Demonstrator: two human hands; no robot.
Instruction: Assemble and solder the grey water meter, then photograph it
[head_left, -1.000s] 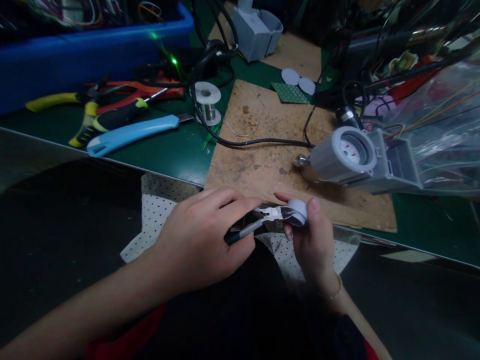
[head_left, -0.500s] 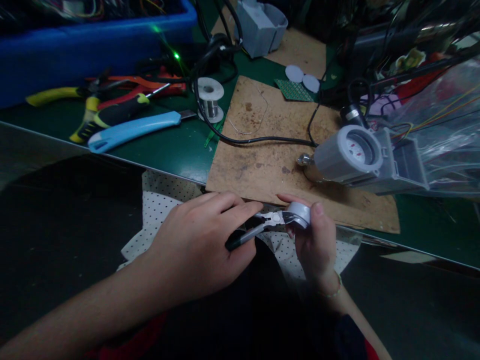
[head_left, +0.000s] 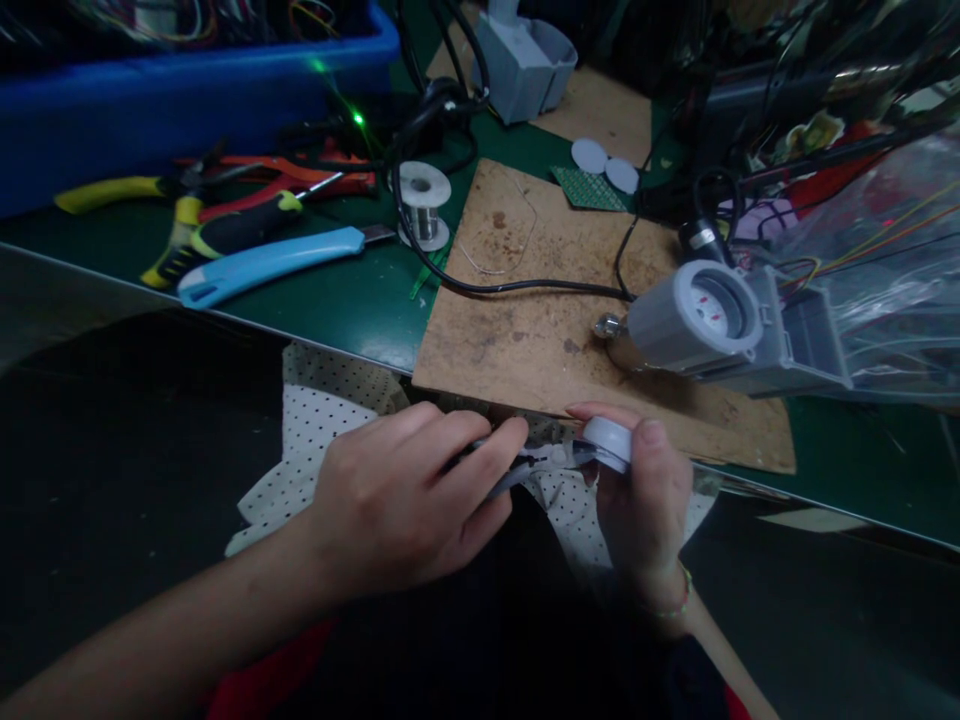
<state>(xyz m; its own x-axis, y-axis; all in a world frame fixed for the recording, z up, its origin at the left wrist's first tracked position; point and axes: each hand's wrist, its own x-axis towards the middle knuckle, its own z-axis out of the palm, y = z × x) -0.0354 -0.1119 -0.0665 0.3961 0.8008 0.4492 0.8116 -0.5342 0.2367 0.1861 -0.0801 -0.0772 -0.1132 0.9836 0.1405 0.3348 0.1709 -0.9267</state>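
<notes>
My left hand [head_left: 420, 490] is wrapped round the handles of a pair of pliers [head_left: 551, 457], just off the table's front edge. The jaws of the pliers reach right, to a small round grey-white part [head_left: 609, 440]. My right hand [head_left: 649, 500] pinches this part between thumb and fingers. Where exactly the jaws meet the part is partly hidden. Behind the hands lies a brown board [head_left: 517, 340], and on its right side rests a grey plastic housing [head_left: 694, 310] with a round opening.
Pliers, a blue cutter [head_left: 274, 262] and a solder spool [head_left: 424, 205] lie at the left, before a blue bin [head_left: 187, 110]. A black cable [head_left: 525, 286] crosses the board. Two white discs [head_left: 589, 156] touch a green circuit sheet [head_left: 589, 190]. Clear plastic bag [head_left: 892, 290] at right.
Both hands have shifted slightly down, my right hand also a little right. The handles of the pliers look closer together, and the round part has turned a little.
</notes>
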